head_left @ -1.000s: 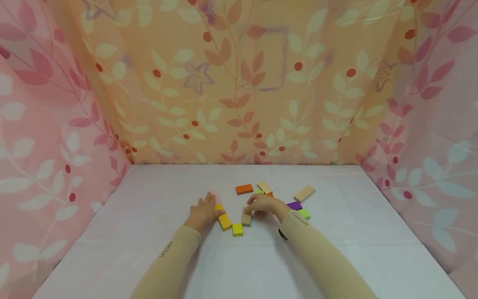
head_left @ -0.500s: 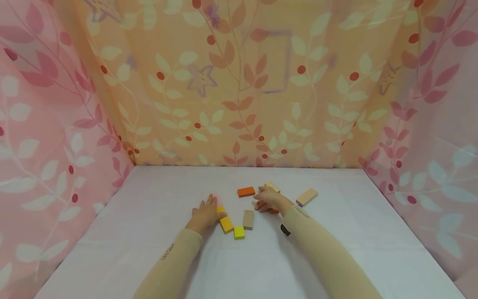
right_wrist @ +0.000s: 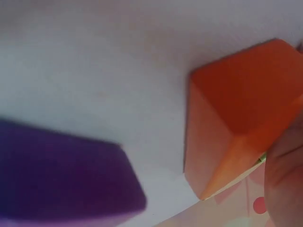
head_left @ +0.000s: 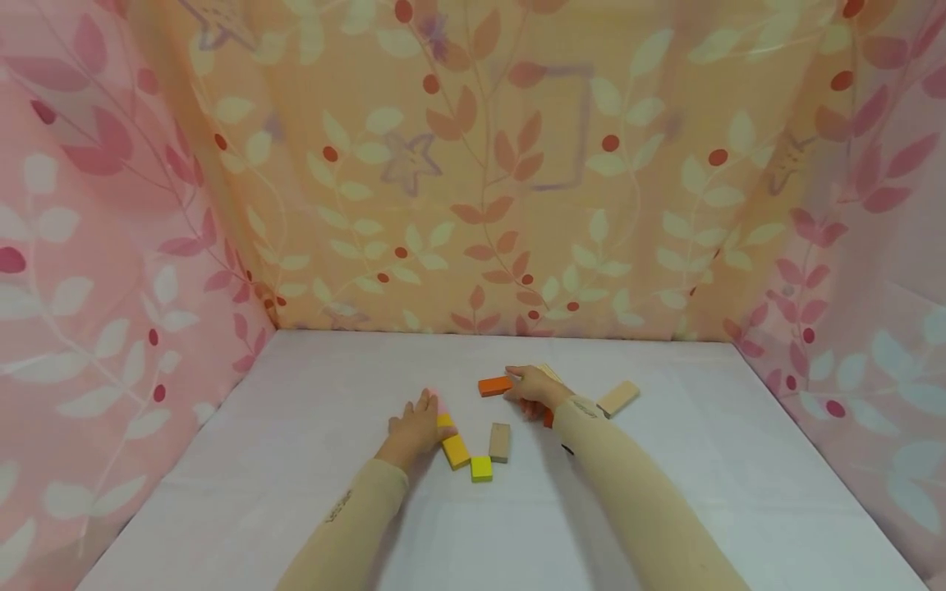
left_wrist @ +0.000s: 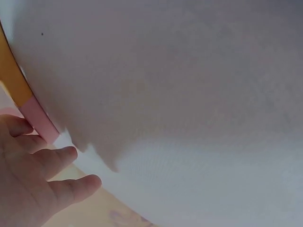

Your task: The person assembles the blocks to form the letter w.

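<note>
Floral curtains [head_left: 488, 164], yellow-orange behind and pink at both sides, enclose a bench [head_left: 310, 369] covered in white. On it, left of centre, a slanting row of flat rectangular blocks runs from a pale pink block [left_wrist: 40, 118] to a yellow-orange block [head_left: 456, 451], with a small bright yellow square block [head_left: 481, 469] just beyond its near end. A person's left hand [head_left: 414, 428] rests along this row, fingers spread. Nearby lies a greyish wooden rectangular block [head_left: 499, 442]. Farther back, the right hand [head_left: 537, 389] reaches down beside a bright orange rectangular block [head_left: 493, 386]; whether its fingers grip anything cannot be told. Beneath its wrist are another orange block [right_wrist: 246, 94] and a purple block [right_wrist: 61, 175], apart. A light wooden block [head_left: 618, 398] lies to the right.
</note>
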`<state>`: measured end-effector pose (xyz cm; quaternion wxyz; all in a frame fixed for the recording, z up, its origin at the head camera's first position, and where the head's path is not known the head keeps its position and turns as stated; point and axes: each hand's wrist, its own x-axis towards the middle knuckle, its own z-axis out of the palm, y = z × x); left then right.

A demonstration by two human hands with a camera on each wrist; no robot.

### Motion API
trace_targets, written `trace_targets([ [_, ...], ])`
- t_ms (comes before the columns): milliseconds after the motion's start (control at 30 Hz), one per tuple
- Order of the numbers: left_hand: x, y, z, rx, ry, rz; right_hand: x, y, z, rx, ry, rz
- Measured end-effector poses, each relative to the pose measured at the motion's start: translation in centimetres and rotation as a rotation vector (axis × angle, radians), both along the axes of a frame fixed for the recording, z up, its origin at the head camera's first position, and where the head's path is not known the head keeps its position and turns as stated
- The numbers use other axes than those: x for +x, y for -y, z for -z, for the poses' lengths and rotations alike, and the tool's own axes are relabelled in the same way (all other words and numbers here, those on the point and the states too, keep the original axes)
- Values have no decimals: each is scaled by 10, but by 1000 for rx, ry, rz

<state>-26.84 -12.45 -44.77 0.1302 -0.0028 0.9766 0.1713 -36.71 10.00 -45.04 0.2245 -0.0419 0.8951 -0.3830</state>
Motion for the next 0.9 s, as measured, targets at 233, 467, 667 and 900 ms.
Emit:
trace_targets([
  [233, 3, -1, 0, -28, -2, 8, 1, 1, 2, 53, -35, -56],
  [467, 5, -3, -4, -31, -4, 20, 8, -6, 0, -20, -43, -12],
  [667, 4, -1, -3, -17, -15, 29, 14, -10, -13, -280, -16, 106],
  [900, 1, 3, 0, -18, -25, 35, 12, -6, -16, -481, 68, 229],
])
